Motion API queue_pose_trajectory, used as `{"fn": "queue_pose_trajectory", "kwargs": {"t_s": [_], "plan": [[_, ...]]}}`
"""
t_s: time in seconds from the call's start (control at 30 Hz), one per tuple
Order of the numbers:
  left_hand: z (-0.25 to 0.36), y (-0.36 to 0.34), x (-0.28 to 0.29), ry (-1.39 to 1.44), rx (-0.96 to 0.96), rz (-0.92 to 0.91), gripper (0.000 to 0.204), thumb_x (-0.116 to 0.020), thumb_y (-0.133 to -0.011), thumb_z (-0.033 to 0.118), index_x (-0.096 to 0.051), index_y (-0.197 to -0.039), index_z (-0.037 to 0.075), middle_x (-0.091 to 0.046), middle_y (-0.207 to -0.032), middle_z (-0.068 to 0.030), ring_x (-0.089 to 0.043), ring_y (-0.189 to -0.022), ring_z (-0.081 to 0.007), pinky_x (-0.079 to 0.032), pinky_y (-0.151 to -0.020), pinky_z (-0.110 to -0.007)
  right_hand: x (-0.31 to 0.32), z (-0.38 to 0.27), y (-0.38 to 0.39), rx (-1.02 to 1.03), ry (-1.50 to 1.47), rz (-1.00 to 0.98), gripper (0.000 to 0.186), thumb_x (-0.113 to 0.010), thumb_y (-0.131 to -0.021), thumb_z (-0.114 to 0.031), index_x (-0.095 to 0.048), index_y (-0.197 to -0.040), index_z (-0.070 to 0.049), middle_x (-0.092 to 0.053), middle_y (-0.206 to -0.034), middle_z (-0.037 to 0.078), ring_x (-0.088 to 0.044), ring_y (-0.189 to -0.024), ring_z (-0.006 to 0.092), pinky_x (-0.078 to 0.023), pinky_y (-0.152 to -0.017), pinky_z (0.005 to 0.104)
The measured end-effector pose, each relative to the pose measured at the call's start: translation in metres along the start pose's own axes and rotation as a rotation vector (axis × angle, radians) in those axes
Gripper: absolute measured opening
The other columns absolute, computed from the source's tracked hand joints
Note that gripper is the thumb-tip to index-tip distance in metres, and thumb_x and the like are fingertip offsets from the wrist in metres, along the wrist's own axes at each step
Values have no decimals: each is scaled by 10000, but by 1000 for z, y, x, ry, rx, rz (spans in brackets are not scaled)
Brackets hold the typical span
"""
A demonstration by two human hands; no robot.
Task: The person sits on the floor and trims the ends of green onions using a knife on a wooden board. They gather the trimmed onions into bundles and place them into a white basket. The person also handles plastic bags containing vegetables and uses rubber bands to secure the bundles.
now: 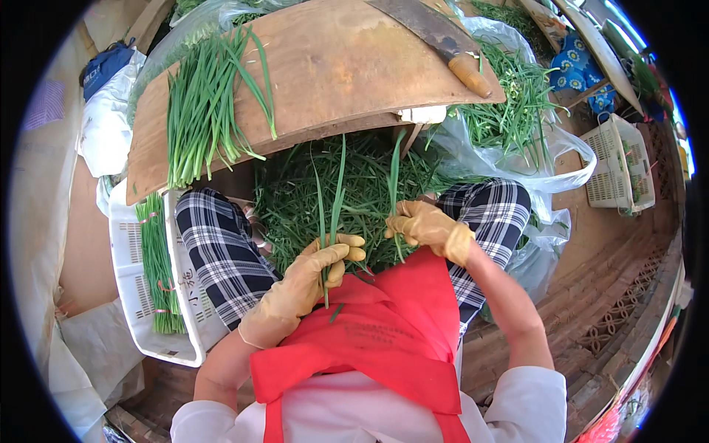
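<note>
- Chive stalks (335,199), 2 long blades side by side, are held nearly upright in the left hand (303,277), above the lap and in front of the heap of greens (295,173).
- By the fingers (354,254) of the left hand, these stalks are clamped; their lower ends are seen poking out below the grip, over the red apron (354,317).
- A separate green stalk (394,177) is pinched in the right hand (428,227), its fingers closed on the lower part; the exact hold of each fingertip cannot be told.
- Both hands are covered by yellowish gloves, and they are kept apart, with a gap between them.
- Between the knees, in plaid trousers (218,247), the loose heap is spread below the edge of the wooden tabletop (332,66).
- On the tabletop, a bunch of chives (210,103) is laid at the left; at the right, a dark-bladed knife (428,29) is placed, its wooden handle set near the edge.
- Beside the left knee, a banded bundle (157,258) is contained in a white crate (122,255).
- At the upper right, more greens (509,96) are gathered in a clear plastic bag (550,173); farther right, a 2nd crate (609,170) is seen.
</note>
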State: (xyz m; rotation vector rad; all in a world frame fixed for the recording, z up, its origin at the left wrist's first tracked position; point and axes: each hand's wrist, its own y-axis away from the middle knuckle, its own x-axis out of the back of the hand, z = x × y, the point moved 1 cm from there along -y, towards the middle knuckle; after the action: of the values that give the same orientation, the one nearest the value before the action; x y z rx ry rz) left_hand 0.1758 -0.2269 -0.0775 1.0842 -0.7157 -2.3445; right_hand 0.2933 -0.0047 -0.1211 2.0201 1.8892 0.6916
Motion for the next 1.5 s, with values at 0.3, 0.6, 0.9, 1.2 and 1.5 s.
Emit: {"fn": "queue_pose_trajectory", "kwargs": {"t_s": [0.3,0.6,0.9,1.2,1.5], "plan": [[-13,2,-17,83,-104,9,364,-494,-1012,213,-526,-1317,16,-622,-1222,-110,-630,-1032,-173,-524,-869,-310,-49,-37,42,10,-647,-84,177,-605,-969,-221,-645,-1015,-55,-649,-764,0,-427,-511,47,-329,-468,185],[11,42,-41,-311,-123,77,317,-528,-994,140,-582,-1304,98,-633,-985,45,-393,-653,-23,-327,-586,-184,-49,-97,103,4,94,38,398,-605,-946,-242,-562,-1288,-44,-714,-861,119,-658,-609,143,-520,-579,316],[186,84,-17,-632,-748,366,356,-559,-955,173,-556,-1279,28,-681,-914,-55,-417,-542,-37,-345,-499,-188,-12,-27,153,333,-547,612,337,-509,-978,-26,-553,-1310,9,-597,-784,-12,-527,-652,30,-451,-633,173],[221,40,124,-1160,-888,1013,468,-681,-885,187,-566,-1319,57,-632,-1122,-92,-567,-1029,-187,-437,-934,-315,-15,-133,29,522,159,432,338,-625,-921,-186,-618,-1248,-101,-680,-994,152,-680,-885,265,-524,-819,349],[213,13,187,-872,-984,825,551,-712,-896,194,-509,-1379,26,-533,-1370,-131,-472,-1292,-213,-347,-1091,-314,-32,-184,-173,476,460,409,378,-622,-889,-256,-636,-1218,-71,-668,-1149,197,-642,-1065,338,-498,-926,394]]}}
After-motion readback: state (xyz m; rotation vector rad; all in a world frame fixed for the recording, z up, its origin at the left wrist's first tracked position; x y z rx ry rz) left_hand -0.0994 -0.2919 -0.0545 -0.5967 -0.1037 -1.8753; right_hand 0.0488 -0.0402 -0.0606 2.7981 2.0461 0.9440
